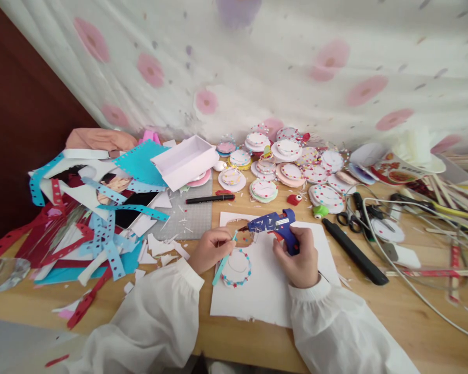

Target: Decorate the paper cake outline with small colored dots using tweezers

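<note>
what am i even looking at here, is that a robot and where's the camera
No robot here: these are a person's two bare hands, seen by one camera worn on the head, looking forward and down. The left hand holds a thin teal tool. The right hand grips a blue glue gun, its nozzle near the tool's upper tip. A beaded ring lies on white paper on the wooden table. Cut paper strips are heaped on the left, beaded discs crowd the back, and scissors lie on the right.
</note>
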Demonstrator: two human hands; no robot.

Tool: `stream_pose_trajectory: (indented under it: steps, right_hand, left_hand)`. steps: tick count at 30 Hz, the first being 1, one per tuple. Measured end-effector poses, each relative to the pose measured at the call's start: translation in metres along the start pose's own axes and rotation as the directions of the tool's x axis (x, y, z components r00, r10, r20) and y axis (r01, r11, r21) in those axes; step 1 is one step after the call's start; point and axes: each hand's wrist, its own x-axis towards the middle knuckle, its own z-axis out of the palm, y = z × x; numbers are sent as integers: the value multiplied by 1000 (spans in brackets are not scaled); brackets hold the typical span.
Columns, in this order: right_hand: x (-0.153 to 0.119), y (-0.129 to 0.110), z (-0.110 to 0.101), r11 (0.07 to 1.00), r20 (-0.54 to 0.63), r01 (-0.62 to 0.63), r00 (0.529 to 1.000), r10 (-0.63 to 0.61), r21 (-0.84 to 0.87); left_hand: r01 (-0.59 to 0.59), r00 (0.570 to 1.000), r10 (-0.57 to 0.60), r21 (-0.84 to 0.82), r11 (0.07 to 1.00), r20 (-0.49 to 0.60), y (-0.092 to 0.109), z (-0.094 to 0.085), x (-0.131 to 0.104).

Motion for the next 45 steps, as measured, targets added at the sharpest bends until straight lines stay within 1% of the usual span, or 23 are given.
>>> stream_pose_trajectory:
  steps: [4,8,19,23,26,28,31,33,35,37,39,40,42,44,45]
  right_hand:
    - [0,0,0,1000,-6,20,1000,-20,-9]
    - [0,0,-1,1000,-2,14,1000,-14,-15]
    - [0,0,-1,999,-7,27,1000,-27,-23]
    - [-1,0,-2,996,-13,68,998,-69,-51]
    - [-1,0,-2,988,-36,111,993,-115,-110]
    - [0,0,-3,984,-59,83,994,-94,-160]
    - [6,2,-5,971,-101,-66,994,43,-231]
    - [12,6,-6,953,-113,-120,989,91,-277]
    - [18,13,-7,938,-106,-74,994,40,-338]
    - [21,17,-7,921,-96,29,993,-72,-390]
    - [21,16,-9,917,-108,136,976,-190,-375]
    - [20,12,-10,925,-112,195,964,-242,-326]
    - [17,-2,-12,933,-79,321,938,-337,-162]
    - [15,-23,-14,901,37,433,900,-434,21]
    - [16,-34,-13,871,110,482,865,-490,90]
  left_hand:
    - [-3,1000,3,-4,1000,5,-1,0,-1]
    - [-19,1000,19,-1,1000,10,-2,0,-1]
    - [-11,1000,11,6,1000,9,-2,0,0]
    - [-11,1000,11,7,1000,11,0,0,0]
    - [-9,1000,9,16,1000,4,2,-1,0]
    - [-4,1000,4,13,1000,1,3,-1,0]
    - [7,1000,-6,-14,1000,3,3,-2,0]
    - [18,1000,-18,-37,999,-4,4,-3,0]
    - [38,999,-40,-62,997,-23,5,-3,0]
    - [66,997,-70,-86,994,-44,6,-4,0]
    - [84,994,-92,-118,989,-61,7,-4,0]
    - [90,993,-100,-140,986,-69,7,-4,0]
    - [99,989,-120,-213,972,-88,6,-4,0]
    - [113,981,-156,-312,943,-114,2,-4,-1]
    - [120,977,-174,-356,927,-125,0,-3,-1]
